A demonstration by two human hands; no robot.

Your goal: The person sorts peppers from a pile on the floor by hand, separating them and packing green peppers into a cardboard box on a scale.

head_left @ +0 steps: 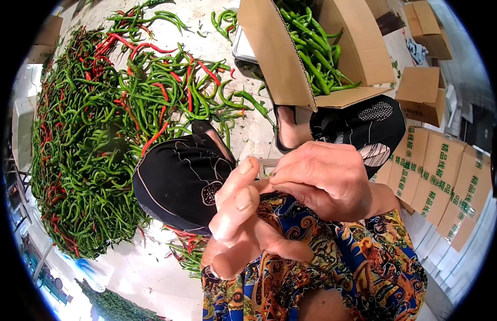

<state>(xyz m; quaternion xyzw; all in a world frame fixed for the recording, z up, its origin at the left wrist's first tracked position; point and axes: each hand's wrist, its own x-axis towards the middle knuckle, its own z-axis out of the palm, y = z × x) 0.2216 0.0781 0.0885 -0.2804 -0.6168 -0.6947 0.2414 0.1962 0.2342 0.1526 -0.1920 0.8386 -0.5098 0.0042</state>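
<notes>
Both of my hands meet above my lap. My left hand (243, 219) has its fingers apart, with no pepper in it. Against one of its fingers, my right hand (329, 179) is closed in a pinch, thumb and forefinger pressed together. Whatever lies between those fingertips is too small to make out. Past my right hand, an open cardboard box (361, 48) holds long green chili peppers (315, 51). On the floor to the left spreads a large heap of green and red chilies (93, 144), with looser ones (179, 85) near my feet.
The box stands on a pale scale or tray (243, 45). At the right are cartons with green printing (436, 176) and smaller open boxes (419, 91). My knees in black cloth (176, 176) flank the hands. Another green heap (115, 302) lies at lower left.
</notes>
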